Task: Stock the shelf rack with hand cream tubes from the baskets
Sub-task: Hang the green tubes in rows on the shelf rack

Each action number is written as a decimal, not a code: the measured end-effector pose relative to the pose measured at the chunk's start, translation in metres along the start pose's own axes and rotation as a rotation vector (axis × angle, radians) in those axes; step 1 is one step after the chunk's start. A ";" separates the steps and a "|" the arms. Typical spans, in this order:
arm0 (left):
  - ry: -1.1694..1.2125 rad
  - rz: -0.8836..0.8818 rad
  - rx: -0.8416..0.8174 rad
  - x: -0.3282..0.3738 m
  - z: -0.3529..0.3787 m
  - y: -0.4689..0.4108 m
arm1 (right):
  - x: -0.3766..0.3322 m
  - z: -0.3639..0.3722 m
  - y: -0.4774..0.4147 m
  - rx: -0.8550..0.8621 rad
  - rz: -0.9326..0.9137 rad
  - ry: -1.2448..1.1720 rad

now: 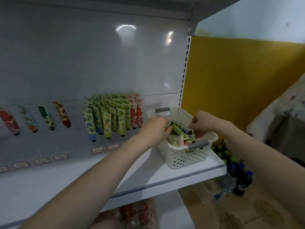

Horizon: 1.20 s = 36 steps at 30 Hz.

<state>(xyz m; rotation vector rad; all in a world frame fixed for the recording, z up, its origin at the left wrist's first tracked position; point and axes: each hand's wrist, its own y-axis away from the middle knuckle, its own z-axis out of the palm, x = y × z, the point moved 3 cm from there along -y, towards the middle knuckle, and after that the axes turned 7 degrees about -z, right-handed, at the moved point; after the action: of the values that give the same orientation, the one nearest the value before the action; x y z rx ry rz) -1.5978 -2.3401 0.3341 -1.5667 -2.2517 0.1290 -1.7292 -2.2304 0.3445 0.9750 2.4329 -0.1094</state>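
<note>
Nearest us, below the shelf edge, lie some reddish packets [137, 212], too blurred to name. Above them our two bare forearms reach over the white shelf [148, 176] to a white perforated basket [186, 157] at its right end, where loose hand cream tubes [177, 140] are heaped. Our left hand [155, 128] is inside the basket, fingers curled round a green tube [177, 129]. Our right hand [203, 123], close by but not touching the left, pinches a black-capped tube [189, 132] just beside it; through the blur it may be a separate tube, though we cannot be sure. Behind, the rack [113, 116] holds packed rows of upright tubes with price labels [97, 149] in front. Four single tubes [46, 117] stand well apart to the left. Dark bottles [236, 171] crowd the floor at right.
</note>
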 end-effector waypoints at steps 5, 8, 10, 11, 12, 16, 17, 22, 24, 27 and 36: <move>-0.177 -0.032 -0.366 0.004 0.036 -0.046 | 0.001 0.017 -0.011 -0.089 -0.009 0.071; -0.367 -0.047 -0.531 0.003 0.051 -0.063 | 0.001 0.027 -0.017 -0.132 -0.021 0.151; -0.469 -0.061 -0.633 0.003 0.060 -0.069 | 0.001 0.034 -0.021 -0.151 -0.020 0.202; -0.501 -0.075 -0.665 0.003 0.063 -0.071 | 0.002 0.037 -0.023 -0.153 -0.022 0.227; -0.505 -0.096 -0.688 0.002 0.067 -0.074 | 0.003 0.038 -0.025 -0.145 -0.023 0.242; -0.327 -0.230 -0.752 0.002 0.075 -0.079 | 0.009 0.039 -0.029 -0.129 0.015 0.120; -0.249 -0.275 -0.756 0.004 0.075 -0.079 | 0.012 0.038 -0.030 -0.130 0.039 0.030; -0.211 -0.253 -0.710 0.014 0.073 -0.077 | 0.018 0.022 -0.029 -0.003 0.057 -0.158; -0.276 -0.261 -0.660 0.015 0.078 -0.078 | 0.020 0.016 -0.028 0.043 0.038 -0.156; -0.247 -0.306 -0.688 0.016 0.085 -0.080 | 0.022 0.014 -0.025 0.056 0.008 -0.166; -0.059 -0.358 -0.626 0.012 0.086 -0.080 | 0.021 0.016 -0.019 0.124 -0.042 -0.116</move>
<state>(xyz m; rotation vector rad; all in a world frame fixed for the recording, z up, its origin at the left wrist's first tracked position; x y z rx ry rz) -1.7038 -2.3464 0.2813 -1.3889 -2.7364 -0.6973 -1.7476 -2.2350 0.3184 0.9440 2.3636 -0.3263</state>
